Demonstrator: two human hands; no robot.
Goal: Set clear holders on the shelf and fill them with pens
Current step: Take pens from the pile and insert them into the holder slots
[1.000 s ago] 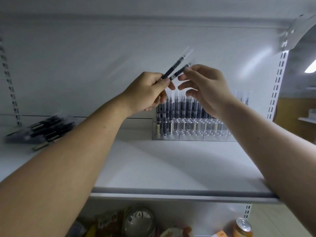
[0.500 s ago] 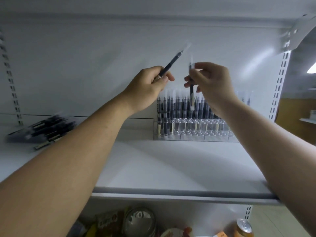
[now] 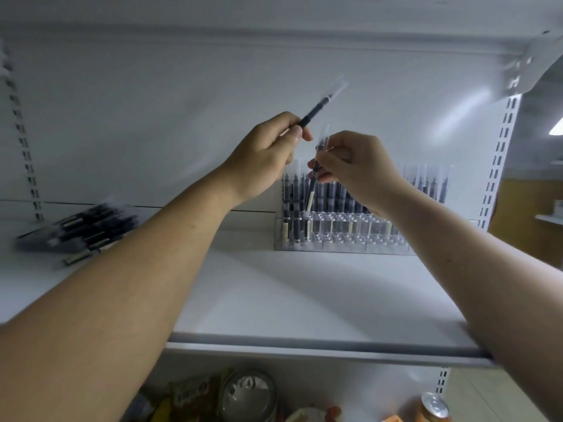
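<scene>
A clear tiered pen holder (image 3: pixel 341 239) stands at the back of the white shelf (image 3: pixel 274 300), its rear rows filled with dark pens and its front rows mostly bare. My left hand (image 3: pixel 265 153) grips a dark pen (image 3: pixel 320 106) that points up and to the right. Just right of it, my right hand (image 3: pixel 356 169) pinches a second pen (image 3: pixel 316 166), held nearly upright above the holder's left end.
A pile of loose dark pens (image 3: pixel 82 229) lies at the shelf's back left. Slotted uprights (image 3: pixel 499 153) flank the bay. Below the shelf edge (image 3: pixel 304 348) sit a jar lid (image 3: pixel 249 394), packets and a can (image 3: pixel 434 406).
My right hand took one of the two pens from my left hand, turned it upright and lowered it toward the holder. My left hand kept the other pen raised.
</scene>
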